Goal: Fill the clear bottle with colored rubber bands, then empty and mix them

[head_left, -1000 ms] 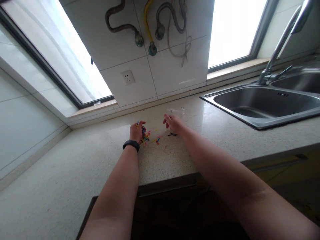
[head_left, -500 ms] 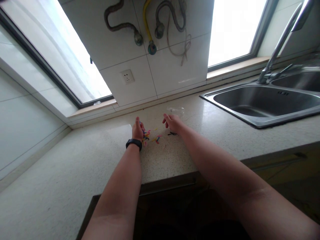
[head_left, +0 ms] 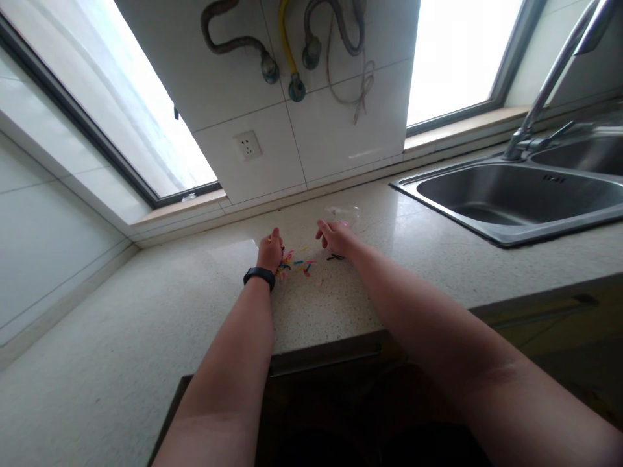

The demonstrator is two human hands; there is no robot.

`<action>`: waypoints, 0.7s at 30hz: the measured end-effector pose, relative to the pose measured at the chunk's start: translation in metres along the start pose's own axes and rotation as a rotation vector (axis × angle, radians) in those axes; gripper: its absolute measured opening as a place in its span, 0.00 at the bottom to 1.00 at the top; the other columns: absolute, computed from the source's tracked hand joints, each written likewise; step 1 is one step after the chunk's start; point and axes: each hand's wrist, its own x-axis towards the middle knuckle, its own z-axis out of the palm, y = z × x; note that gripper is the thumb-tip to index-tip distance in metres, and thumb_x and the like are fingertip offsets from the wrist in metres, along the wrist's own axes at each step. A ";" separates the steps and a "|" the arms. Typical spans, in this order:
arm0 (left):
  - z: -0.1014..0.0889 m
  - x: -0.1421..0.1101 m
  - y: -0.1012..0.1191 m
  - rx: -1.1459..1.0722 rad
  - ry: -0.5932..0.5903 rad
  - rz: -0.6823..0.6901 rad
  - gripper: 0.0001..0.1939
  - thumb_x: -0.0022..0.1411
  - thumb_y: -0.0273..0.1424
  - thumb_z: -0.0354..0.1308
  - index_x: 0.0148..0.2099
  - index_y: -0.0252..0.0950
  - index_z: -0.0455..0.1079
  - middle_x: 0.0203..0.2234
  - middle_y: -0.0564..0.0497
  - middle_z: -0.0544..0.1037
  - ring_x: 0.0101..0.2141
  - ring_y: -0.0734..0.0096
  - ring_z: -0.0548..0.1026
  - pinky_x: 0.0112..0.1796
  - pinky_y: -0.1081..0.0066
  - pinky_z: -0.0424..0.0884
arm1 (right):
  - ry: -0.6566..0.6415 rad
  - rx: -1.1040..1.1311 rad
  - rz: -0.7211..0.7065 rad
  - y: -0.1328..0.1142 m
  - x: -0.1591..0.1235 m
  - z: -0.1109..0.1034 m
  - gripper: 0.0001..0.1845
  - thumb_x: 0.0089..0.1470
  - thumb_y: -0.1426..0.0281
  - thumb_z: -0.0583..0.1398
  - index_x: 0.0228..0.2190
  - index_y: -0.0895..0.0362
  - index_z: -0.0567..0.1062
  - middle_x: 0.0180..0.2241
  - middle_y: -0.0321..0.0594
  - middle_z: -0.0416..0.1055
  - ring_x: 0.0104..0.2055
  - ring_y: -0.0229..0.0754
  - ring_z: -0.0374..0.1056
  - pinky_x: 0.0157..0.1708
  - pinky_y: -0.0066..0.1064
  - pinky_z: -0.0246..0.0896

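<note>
My left hand, with a black wristband, is curled shut on several small colourful rubber bands; only bits of them show at the fingers. Beside it on the counter lies a loose pile of pink, yellow and blue rubber bands, with a few others scattered to its right. My right hand rests over the counter, its fingers loosely bent and apart, and no object shows between them. Black bands lie just below it. A pink bit shows at its far side.
Behind my right hand lies a clear plastic bag. To the right is a steel sink with a tap. The tiled wall carries a socket and hoses. The counter's front edge runs below my hands.
My left hand has turned and shifted slightly, its thumb now upright and its fingers curled in. A blue band now shows between the pile and the scattered bands. My right hand has barely moved.
</note>
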 end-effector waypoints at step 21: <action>-0.018 -0.012 0.020 -0.519 0.003 -0.033 0.14 0.60 0.45 0.55 0.37 0.39 0.65 0.21 0.57 0.71 0.15 0.77 0.69 0.14 0.77 0.62 | -0.051 0.014 0.017 -0.001 0.000 0.000 0.33 0.66 0.53 0.41 0.28 0.58 0.77 0.22 0.40 0.74 0.27 0.39 0.68 0.39 0.32 0.54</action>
